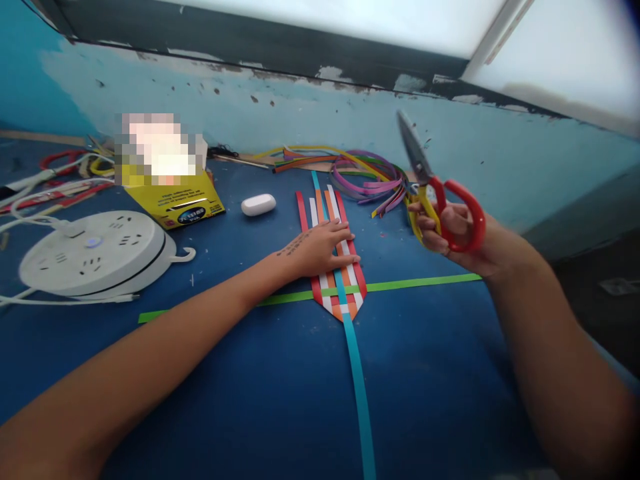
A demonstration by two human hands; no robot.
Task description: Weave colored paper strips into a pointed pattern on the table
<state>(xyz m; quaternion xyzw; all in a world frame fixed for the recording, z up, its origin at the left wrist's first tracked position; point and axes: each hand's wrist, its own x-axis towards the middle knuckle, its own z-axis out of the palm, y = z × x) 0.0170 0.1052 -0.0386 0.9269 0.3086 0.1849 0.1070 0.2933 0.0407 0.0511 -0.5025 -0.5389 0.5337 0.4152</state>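
My left hand [325, 248] lies flat with fingers spread over a woven piece of paper strips [314, 288] in red, white and orange, pressing it to the table. Its near end comes to a point. A long blue strip [357, 373] runs through its middle toward me, and a green strip [423, 285] crosses it sideways, passing behind my left forearm. Raised at the right, my right hand [457, 227] holds a pair of scissors [423, 167] by its red and yellow handles. The blades point up and to the left, apparently closed, well apart from the weaving.
On the blue table [240, 413], a round white power strip [95, 250] with cables sits at left. Behind it stands a yellow box [175, 203]. A white oval case [259, 205] lies nearby. Coiled coloured strips [370, 175] rest along the peeling wall [240, 93].
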